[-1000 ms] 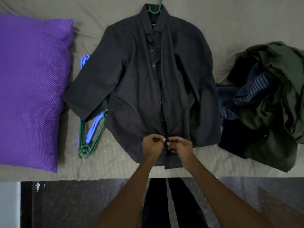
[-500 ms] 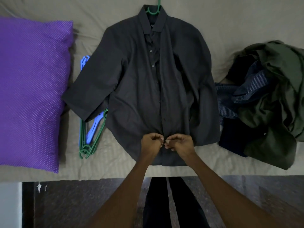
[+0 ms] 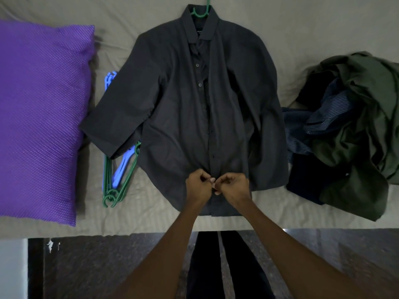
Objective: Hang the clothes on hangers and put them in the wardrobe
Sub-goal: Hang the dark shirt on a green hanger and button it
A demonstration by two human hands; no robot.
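1. While both hands meet at the lower centre of the frame, the left hand [image 3: 197, 186] and the right hand [image 3: 233, 186] each pinch the button placket of the dark shirt [image 3: 183, 117] near its hem, fingers curled tight on the cloth.
2. That shirt lies flat, front up, in the middle of the frame on the beige bedsheet [image 3: 280, 29], with the hook of a green hanger [image 3: 201, 12] sticking out above its collar at the top edge.
3. Left of the shirt, a stack of spare hangers [image 3: 117, 180], green and blue, lies on the sheet; the shirt's left-frame sleeve covers their upper part.
4. Further left, a purple pillow [image 3: 41, 117] fills the left edge, just beside the hangers.
5. At the right of the frame sits a pile of clothes [image 3: 354, 130], olive green, striped blue and dark pieces heaped together, its edge touching the shirt's other sleeve.
6. Below the bed edge, dark floor [image 3: 97, 266] shows, with the person's dark trouser legs [image 3: 216, 266] between the forearms.
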